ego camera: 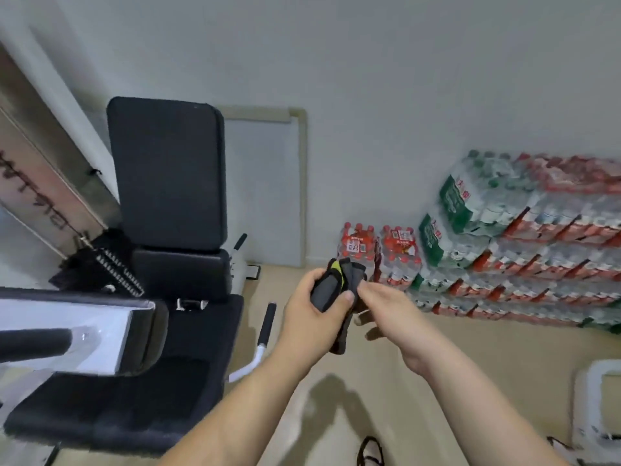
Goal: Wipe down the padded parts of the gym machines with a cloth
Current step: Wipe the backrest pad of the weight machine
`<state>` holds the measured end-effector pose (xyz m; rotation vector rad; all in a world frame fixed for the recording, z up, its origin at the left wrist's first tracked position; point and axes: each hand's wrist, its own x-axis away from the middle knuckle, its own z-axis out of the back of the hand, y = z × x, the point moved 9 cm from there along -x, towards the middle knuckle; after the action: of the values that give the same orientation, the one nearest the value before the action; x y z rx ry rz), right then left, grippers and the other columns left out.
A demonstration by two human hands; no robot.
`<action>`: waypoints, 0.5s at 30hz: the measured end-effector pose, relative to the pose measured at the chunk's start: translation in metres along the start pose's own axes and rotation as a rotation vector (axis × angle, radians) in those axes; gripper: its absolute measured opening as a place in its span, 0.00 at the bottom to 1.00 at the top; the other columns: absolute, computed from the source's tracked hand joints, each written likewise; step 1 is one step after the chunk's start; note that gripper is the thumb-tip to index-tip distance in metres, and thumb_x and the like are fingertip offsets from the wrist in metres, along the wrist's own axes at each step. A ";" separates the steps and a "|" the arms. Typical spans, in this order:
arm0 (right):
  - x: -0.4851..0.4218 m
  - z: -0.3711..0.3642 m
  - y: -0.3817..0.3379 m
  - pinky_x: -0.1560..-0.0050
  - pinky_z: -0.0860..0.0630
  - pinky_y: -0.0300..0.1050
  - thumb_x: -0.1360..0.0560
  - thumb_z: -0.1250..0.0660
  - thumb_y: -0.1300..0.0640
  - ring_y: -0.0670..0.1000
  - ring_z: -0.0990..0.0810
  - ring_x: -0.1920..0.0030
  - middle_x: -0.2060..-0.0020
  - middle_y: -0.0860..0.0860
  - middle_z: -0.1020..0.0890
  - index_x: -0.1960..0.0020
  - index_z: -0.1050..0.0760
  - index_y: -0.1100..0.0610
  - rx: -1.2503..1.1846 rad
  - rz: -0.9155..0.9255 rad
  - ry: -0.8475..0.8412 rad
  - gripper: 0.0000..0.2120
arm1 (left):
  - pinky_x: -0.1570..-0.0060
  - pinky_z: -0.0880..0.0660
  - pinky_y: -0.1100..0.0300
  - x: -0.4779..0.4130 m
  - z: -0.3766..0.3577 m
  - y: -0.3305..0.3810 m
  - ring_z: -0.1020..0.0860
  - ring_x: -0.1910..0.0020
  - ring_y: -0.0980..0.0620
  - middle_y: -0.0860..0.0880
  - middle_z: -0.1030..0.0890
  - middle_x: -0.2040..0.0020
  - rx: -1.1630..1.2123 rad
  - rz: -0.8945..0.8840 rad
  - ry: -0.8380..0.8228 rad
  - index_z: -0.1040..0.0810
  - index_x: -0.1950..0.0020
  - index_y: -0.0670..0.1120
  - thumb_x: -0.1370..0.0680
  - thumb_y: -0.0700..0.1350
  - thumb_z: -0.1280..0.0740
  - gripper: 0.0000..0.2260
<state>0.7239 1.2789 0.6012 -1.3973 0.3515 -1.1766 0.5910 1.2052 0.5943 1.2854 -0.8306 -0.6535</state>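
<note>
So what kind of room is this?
Probably a small gym or its back room. There's a weight machine with a black padded backrest and seat, and shrink-wrapped packs of bottled water stacked by the wall. Both hands hold a grey cloth.

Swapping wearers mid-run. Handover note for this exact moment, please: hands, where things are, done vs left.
Left hand: closed around the bunched grey cloth, thumb on top, held in mid-air in front of the body.
Right hand: fingertips pinching the cloth's right edge; looks like folding or regripping.
Machine: to the left, black backrest pad upright, small lumbar pad below it, seat pad lowest and nearest.
Done: cloth is in hand. No pad is being touched; whether any was wiped cannot be told.
Left: wipe backrest, lumbar and seat pads, then any other machines.
</note>
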 end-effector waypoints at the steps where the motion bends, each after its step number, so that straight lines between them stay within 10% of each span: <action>1: -0.022 0.002 -0.007 0.57 0.24 0.47 0.16 0.40 0.45 0.51 0.20 0.57 0.55 0.52 0.16 0.47 0.17 0.52 0.026 0.015 -0.009 0.15 | 0.45 0.20 0.57 -0.016 0.004 0.000 0.17 0.48 0.60 0.61 0.15 0.50 0.009 0.025 0.056 0.21 0.42 0.58 0.24 0.47 0.24 0.13; 5: -0.115 -0.001 -0.043 0.62 0.27 0.47 0.17 0.37 0.49 0.53 0.23 0.63 0.61 0.54 0.19 0.52 0.20 0.59 0.103 0.047 -0.043 0.14 | 0.43 0.18 0.43 -0.073 0.035 -0.007 0.15 0.49 0.48 0.53 0.14 0.49 0.138 0.206 0.306 0.21 0.45 0.58 0.29 0.58 0.24 0.15; 11: -0.205 -0.097 -0.126 0.58 0.25 0.48 0.18 0.36 0.52 0.52 0.21 0.61 0.61 0.53 0.18 0.49 0.20 0.63 0.201 0.121 -0.326 0.14 | 0.65 0.24 0.68 -0.136 0.123 0.009 0.20 0.66 0.62 0.51 0.19 0.58 0.235 0.145 0.716 0.23 0.46 0.43 0.21 0.51 0.28 0.13; 15: -0.265 -0.166 -0.203 0.57 0.23 0.46 0.17 0.38 0.52 0.52 0.20 0.58 0.58 0.53 0.18 0.47 0.20 0.58 0.242 0.225 -0.430 0.12 | 0.52 0.22 0.56 -0.202 0.184 0.012 0.19 0.51 0.53 0.48 0.19 0.46 0.284 0.109 0.925 0.28 0.39 0.50 0.22 0.56 0.28 0.17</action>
<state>0.3903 1.4427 0.6263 -1.3169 0.0558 -0.6859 0.3249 1.2696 0.5870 1.5756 -0.2156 0.1851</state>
